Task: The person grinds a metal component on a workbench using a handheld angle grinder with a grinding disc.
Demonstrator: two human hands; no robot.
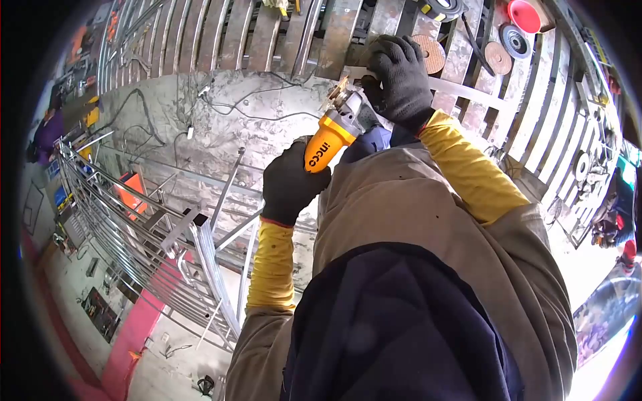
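My left hand [294,184], in a dark glove, is wrapped around the body of an orange angle grinder [328,144]. The grinder tilts up and to the right, its metal head near the edge of the slatted metal table [338,37]. My gloved right hand [401,83] is at that edge, its fingers curled over a flat metal bar [468,93] lying across the slats. The exact grip is partly hidden by the glove. A brown disc [430,55] lies just beyond the right hand.
Another brown disc [497,58], a grey flap disc [515,41] and a red round thing [524,16] lie at the upper right. A welded metal frame [217,267] stands at left. Cables [247,107] trail across the stained floor [200,147].
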